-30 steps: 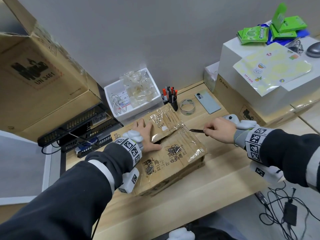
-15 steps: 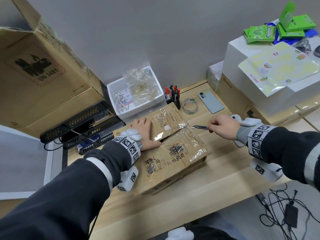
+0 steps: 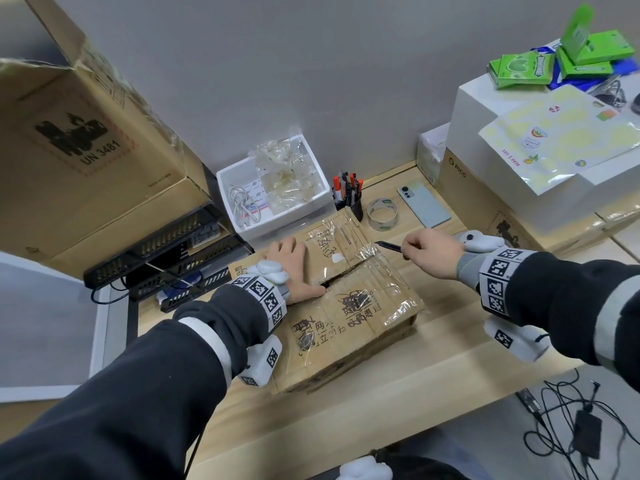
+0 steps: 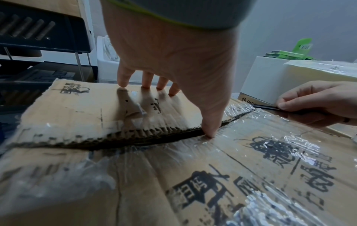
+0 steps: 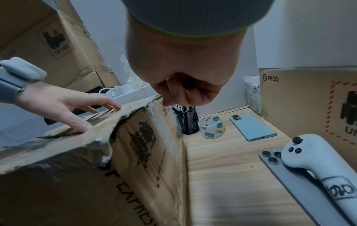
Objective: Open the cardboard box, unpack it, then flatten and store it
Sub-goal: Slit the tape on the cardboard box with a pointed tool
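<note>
A worn cardboard box wrapped in clear tape lies flat on the wooden desk. Its top seam gapes open near the left, while tape still covers the right part. My left hand lies flat on the far flap, fingers spread, thumb at the seam. My right hand grips a slim dark knife, its blade pointing left over the box's far right corner. In the right wrist view my right hand is curled, with the knife mostly hidden.
Behind the box stand a pen cup, a tape roll, a phone and a white bin. Large cartons rise at left, boxes at right. A controller lies on another phone nearby.
My right hand has carried the knife slightly away from me, toward the box's far right corner. The left hand stays pressed on the flap.
</note>
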{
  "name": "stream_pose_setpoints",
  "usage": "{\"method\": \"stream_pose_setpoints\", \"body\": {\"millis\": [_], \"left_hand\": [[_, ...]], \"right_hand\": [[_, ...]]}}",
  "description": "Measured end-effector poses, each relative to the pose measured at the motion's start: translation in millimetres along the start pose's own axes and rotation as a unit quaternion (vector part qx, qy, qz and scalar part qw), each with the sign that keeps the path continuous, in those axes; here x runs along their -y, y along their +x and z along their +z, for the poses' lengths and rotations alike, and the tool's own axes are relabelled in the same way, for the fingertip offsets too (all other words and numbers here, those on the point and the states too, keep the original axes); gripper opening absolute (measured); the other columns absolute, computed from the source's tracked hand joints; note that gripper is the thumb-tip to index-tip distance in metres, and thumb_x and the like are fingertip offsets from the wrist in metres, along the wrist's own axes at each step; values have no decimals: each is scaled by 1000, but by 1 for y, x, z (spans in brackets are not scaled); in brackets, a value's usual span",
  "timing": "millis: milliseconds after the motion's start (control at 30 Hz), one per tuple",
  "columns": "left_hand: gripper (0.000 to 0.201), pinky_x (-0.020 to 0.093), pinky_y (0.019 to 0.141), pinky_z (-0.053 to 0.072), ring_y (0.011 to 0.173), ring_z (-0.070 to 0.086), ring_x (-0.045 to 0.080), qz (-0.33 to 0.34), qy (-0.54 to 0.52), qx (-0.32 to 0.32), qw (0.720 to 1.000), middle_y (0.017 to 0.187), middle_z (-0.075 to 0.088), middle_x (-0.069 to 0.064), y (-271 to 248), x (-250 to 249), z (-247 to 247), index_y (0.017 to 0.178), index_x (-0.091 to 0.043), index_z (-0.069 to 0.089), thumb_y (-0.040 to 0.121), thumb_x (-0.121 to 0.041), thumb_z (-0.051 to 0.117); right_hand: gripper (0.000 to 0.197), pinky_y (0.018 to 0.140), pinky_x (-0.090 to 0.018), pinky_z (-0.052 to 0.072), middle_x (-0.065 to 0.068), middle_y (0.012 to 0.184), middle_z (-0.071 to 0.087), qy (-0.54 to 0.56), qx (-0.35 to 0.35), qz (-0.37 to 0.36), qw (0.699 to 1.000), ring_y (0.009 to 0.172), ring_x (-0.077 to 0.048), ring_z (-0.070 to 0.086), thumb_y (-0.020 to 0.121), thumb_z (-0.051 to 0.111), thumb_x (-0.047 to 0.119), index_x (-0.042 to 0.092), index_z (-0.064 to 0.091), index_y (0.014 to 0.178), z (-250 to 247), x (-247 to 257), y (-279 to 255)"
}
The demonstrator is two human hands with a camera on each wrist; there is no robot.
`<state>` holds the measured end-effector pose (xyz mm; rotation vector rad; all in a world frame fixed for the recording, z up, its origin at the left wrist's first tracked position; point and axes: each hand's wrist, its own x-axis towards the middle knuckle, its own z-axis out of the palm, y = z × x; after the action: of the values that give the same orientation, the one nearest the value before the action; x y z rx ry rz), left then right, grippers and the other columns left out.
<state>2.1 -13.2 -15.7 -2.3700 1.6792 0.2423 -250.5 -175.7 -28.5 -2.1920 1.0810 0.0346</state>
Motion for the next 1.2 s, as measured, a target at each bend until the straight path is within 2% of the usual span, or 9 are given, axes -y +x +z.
{"method": "stream_pose_setpoints", "body": {"millis": [300, 467, 600, 700, 767, 800, 933, 1100, 1200], "left_hand": [[87, 38, 87, 45, 109, 45, 24, -8, 21, -3, 1000, 127, 47, 2, 3, -4, 1, 120, -18, 48, 60, -79, 65], [87, 37, 86, 44, 104, 44, 23, 2, 29, -12, 1000, 123, 48, 0, 3, -2, -1, 119, -20, 48, 58, -80, 62], [88, 37, 86, 44, 100, 42, 22, 6, -4, -29, 1000, 116, 48, 0, 5, 2, -2, 119, -22, 49, 54, -80, 63], [104, 42, 101, 42, 119, 43, 28, 1, -35, -30, 999, 132, 43, 6, 6, 5, 0, 134, -22, 44, 51, -80, 67], [120, 50, 119, 27, 143, 28, 35, -10, -55, -7, 998, 154, 29, 14, 7, 6, 3, 148, -22, 32, 50, -80, 70], [125, 52, 121, 20, 147, 22, 34, -15, -64, 4, 998, 159, 23, 14, 8, 7, 5, 151, -23, 26, 50, -81, 70], [128, 48, 109, 34, 127, 43, 27, -4, -65, 15, 998, 137, 42, 4, 12, 12, 4, 147, -25, 28, 42, -90, 62], [129, 43, 102, 43, 120, 45, 24, 11, -59, 40, 997, 137, 44, 1, 16, 21, -3, 147, -27, 26, 40, -91, 62], [130, 42, 97, 46, 116, 46, 22, 18, -54, 44, 997, 133, 45, 2, 18, 21, -5, 146, -27, 26, 40, -90, 64]], "right_hand": [[28, 51, -24, 39, 4, 54, 58, -18, 70, -31, 997, 50, -12, 49, 93, 52, 26, 18, 69, 71, -14, -19, -19], [27, 52, -25, 39, 4, 55, 57, 39, 70, 9, 997, 49, -12, 48, 93, 53, 22, 16, 67, 70, -16, -30, -19], [26, 56, -28, 38, -2, 57, 55, 148, 44, 66, 986, 52, -19, 45, 94, 48, 18, 9, 66, 78, -7, -37, -11], [20, 53, -28, 38, -6, 62, 57, 210, 53, 94, 972, 52, -19, 45, 93, 46, 10, 9, 65, 87, 3, -39, -4], [18, 49, -26, 38, -6, 69, 59, 241, 56, 99, 964, 51, -18, 46, 95, 44, 8, 11, 61, 95, 10, -36, -2], [17, 46, -25, 37, -6, 72, 60, 260, 55, 101, 959, 51, -19, 46, 97, 42, 9, 13, 59, 99, 14, -33, -1], [20, 45, -24, 35, -8, 77, 62, 322, 72, 139, 934, 50, -20, 45, 100, 39, 9, 15, 52, 113, 32, -28, 6], [43, 49, -25, 33, -8, 86, 65, 343, 95, 174, 918, 57, -14, 47, 91, 31, -11, 13, 51, 120, 49, -33, 16], [42, 51, -23, 39, -6, 89, 64, 336, 90, 179, 920, 62, -14, 53, 90, 30, -14, 11, 52, 116, 57, -34, 19]]}}
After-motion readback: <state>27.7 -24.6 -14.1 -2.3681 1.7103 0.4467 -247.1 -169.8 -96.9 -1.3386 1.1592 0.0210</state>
